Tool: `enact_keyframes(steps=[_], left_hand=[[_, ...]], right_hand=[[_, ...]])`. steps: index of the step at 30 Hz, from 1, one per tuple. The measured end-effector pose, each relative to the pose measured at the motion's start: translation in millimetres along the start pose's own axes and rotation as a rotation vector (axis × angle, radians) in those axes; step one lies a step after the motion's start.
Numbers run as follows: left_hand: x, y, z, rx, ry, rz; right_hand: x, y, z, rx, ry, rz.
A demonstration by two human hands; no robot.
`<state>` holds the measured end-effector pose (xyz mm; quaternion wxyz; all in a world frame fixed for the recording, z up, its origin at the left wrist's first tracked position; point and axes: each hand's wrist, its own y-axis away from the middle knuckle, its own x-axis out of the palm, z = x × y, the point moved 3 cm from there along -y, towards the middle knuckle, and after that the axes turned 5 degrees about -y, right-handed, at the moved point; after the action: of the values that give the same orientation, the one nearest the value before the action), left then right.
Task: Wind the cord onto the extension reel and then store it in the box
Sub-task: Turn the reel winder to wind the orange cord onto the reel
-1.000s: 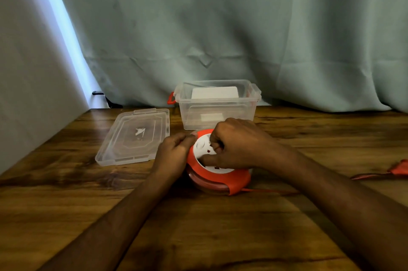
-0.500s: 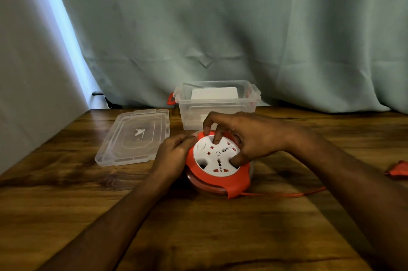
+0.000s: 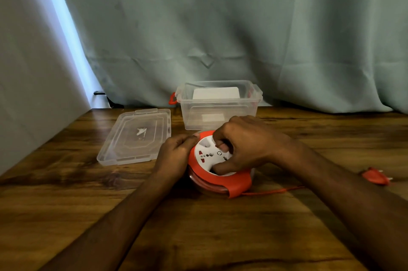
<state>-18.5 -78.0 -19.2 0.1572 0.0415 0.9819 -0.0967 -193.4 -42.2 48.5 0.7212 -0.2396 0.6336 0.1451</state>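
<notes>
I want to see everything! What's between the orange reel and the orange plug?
In the head view, the reel and plug have bare wooden table, orange cord and the right forearm between.

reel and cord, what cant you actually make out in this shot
All in the head view:
- Cord: the stretch toward the plug passes behind the right forearm, so how much is left to wind is hidden.
- Reel: the right hand covers part of its white socket face; the left hand hides its left rim.
- Box: the white patches seen through its clear wall are too unclear to identify.
</notes>
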Motion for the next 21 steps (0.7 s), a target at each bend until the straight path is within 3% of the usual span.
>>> enact_keyframes(steps=[6,11,16,21], left_hand=[[0,0,-2,-0.013,0.045,0.001],[-2,0,-3,-0.055,0.052,0.022],[-2,3,-6,-0.046,0.018,0.074],[-2,3,-4,-0.059,0.038,0.119]], right_hand=[[0,-3,7,0.048,0.051,-0.021],[-25,0,5,-0.042,0.187,-0.088],[-26,2,-3,-0.05,-0.056,0.125],[-19,1,-7,-0.04,-0.138,0.168]])
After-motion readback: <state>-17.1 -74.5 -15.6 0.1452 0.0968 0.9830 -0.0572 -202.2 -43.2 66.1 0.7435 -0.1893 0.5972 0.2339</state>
